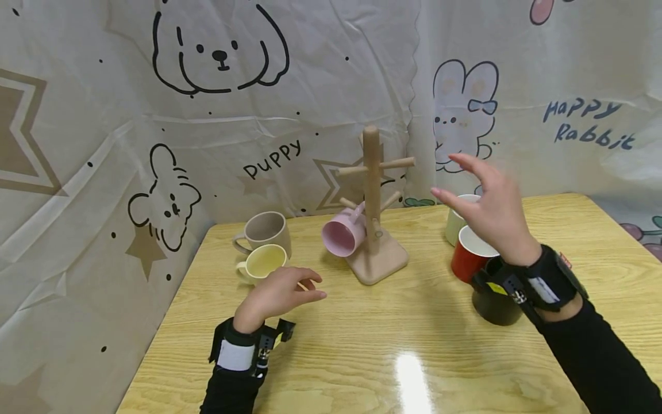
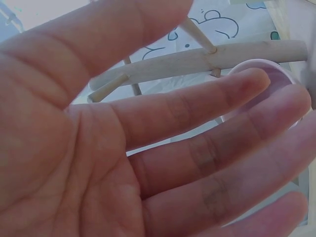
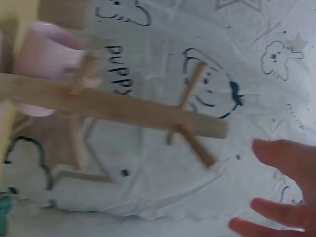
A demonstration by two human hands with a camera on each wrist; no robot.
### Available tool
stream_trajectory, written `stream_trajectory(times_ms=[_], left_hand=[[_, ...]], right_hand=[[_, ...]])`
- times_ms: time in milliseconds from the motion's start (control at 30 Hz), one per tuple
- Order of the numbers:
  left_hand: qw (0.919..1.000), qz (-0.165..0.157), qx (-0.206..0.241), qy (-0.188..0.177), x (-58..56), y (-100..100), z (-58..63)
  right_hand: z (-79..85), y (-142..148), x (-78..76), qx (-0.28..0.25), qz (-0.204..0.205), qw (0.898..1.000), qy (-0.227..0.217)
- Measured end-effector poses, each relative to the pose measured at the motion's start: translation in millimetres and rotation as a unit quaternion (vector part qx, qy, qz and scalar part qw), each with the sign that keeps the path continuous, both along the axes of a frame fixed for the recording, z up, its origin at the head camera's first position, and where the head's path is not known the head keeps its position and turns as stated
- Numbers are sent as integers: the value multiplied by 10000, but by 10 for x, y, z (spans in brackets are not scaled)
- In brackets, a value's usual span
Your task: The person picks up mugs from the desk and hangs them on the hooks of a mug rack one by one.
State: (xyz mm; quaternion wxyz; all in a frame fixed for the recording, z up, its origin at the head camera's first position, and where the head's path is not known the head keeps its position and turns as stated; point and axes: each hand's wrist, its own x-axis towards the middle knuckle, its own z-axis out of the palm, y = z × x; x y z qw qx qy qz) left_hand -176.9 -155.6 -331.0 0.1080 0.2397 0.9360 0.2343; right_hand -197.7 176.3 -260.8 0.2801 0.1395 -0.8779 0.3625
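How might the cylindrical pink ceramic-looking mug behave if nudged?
The pink mug hangs tilted from the pale wooden peg stand, so it may swing. Its smooth, ceramic-like surface could be slippery, and may chip if dropped.

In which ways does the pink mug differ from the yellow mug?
The pink mug hangs tilted on the wooden rack; the yellow mug stands upright on the table. In the head view, the pink mug's handle is at its upper right, the yellow mug's handle at its left. Both show their insides.
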Motion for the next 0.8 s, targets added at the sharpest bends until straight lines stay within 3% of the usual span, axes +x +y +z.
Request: stream_trajectory(times_ms=[133, 333, 600, 800], left_hand=[[10000, -5, -53, 9, -4, 6, -8], [9998, -99, -127, 74, -8, 16, -14], [9999, -40, -122, 62, -10, 34, -37], [9998, 6, -169, 54, -12, 36, -37]], right_hand=[[-319, 60, 66, 698, 109, 9953, -660], [-608, 111, 122, 1379, 682, 9753, -1587], [-786, 99, 128, 1621, 912, 9606, -2064], [-855, 75, 122, 1709, 897, 9586, -2095]])
